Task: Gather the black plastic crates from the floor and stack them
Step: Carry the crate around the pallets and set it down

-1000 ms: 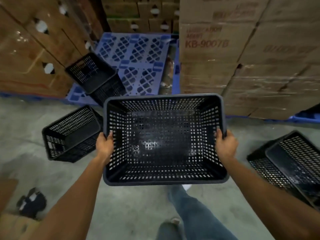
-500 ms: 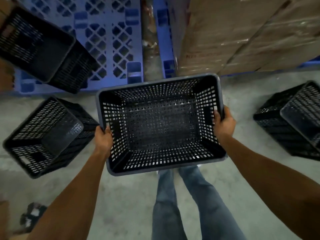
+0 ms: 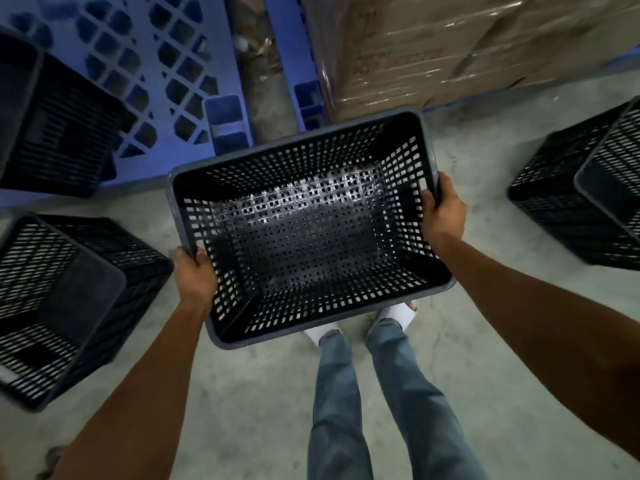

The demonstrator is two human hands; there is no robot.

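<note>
The view has tipped further down than half a second ago, cutting off the blue plastic lattice pallet (image 3: 145,74). The black perforated plastic crate (image 3: 304,230) stays airborne above grey concrete floor (image 3: 249,403), left hand (image 3: 194,279) and right hand (image 3: 443,216) clamping its smooth rim.

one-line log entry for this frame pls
phase: carry | held: black crate, open side up | left hand: left rim | right hand: right rim | loose crates: two left, one right
</note>
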